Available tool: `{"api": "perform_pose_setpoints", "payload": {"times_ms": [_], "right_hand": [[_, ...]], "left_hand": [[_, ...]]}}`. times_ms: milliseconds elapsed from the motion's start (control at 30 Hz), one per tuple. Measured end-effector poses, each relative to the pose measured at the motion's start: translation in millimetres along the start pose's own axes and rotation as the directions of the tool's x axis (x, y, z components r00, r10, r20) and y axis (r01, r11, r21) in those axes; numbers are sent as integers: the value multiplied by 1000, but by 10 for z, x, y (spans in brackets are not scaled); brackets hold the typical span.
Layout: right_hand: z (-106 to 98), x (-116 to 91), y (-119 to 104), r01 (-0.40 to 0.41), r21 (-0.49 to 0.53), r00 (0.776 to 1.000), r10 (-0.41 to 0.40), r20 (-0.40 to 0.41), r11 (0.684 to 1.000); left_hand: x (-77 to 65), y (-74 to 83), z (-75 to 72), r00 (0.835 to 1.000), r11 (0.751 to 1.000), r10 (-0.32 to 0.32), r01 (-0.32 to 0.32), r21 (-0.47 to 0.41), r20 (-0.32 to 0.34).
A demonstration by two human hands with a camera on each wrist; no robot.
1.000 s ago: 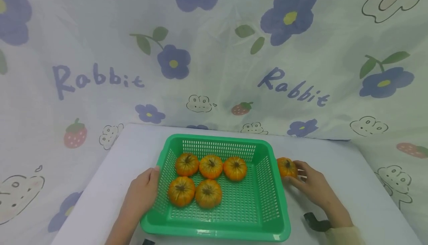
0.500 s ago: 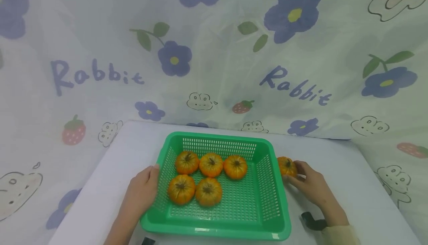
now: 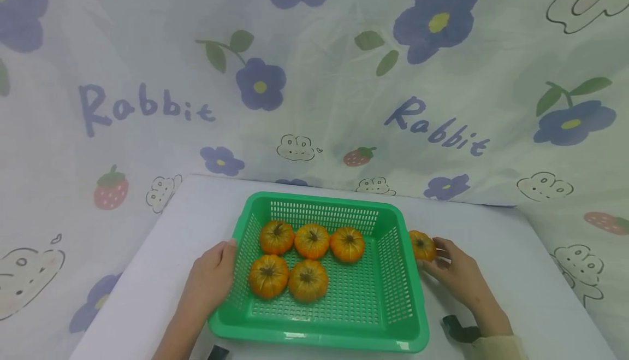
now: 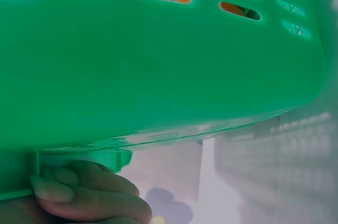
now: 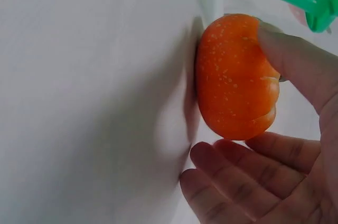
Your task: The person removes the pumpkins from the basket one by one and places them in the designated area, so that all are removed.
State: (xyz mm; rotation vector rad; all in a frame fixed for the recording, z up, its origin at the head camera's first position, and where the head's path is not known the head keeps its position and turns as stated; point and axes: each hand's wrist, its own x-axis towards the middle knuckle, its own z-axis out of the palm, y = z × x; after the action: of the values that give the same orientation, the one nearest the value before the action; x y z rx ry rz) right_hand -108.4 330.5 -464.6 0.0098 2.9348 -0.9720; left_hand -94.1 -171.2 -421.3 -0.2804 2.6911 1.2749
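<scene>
A green plastic basket [image 3: 314, 341] stands on the white table with several small orange pumpkins [image 3: 312, 241] inside. My left hand [image 3: 208, 278] grips its left rim, thumb on top; in the left wrist view the fingers [image 4: 100, 197] curl under the rim. Outside the basket's right wall sits another small pumpkin [image 3: 422, 246], upright on the table. Around that pumpkin lies my right hand [image 3: 457, 272]; in the right wrist view the thumb [image 5: 296, 63] overlaps its side, while loosely extended fingers [image 5: 248, 182] lie along the other side, at or close to it.
White tabletop [image 3: 472, 229] surrounds the basket. Behind it hangs a pale curtain [image 3: 314, 92] printed with flowers, rabbits and strawberries. A dark curved object [image 3: 459, 329] is beside the right wrist, and another dark piece [image 3: 218, 352] shows near the left wrist.
The head view has shifted slightly. Both hands, the basket and the pumpkins keep about the same places.
</scene>
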Motion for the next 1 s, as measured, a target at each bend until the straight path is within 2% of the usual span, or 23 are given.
{"api": "perform_pose_setpoints", "payload": {"times_ms": [300,500,800,1000], "right_hand": [[-25,-84,-30,30,-34,999,-29,16,999],[-155,-170,-197,90,-82,995,-92,-28,993],[-347,-261,-638,248,-69,962,-254,-99,966],[-398,-277,-1041,347,-54,937,-348,-31,936]], "left_hand": [[-14,15,5,1000,1000,-16,16,-20,9],[-25,21,12,1000,999,-27,27,-29,12],[-16,26,10,1000,1000,-22,22,-20,1],[-16,11,-8,1000,1000,-10,10,-9,-9]]}}
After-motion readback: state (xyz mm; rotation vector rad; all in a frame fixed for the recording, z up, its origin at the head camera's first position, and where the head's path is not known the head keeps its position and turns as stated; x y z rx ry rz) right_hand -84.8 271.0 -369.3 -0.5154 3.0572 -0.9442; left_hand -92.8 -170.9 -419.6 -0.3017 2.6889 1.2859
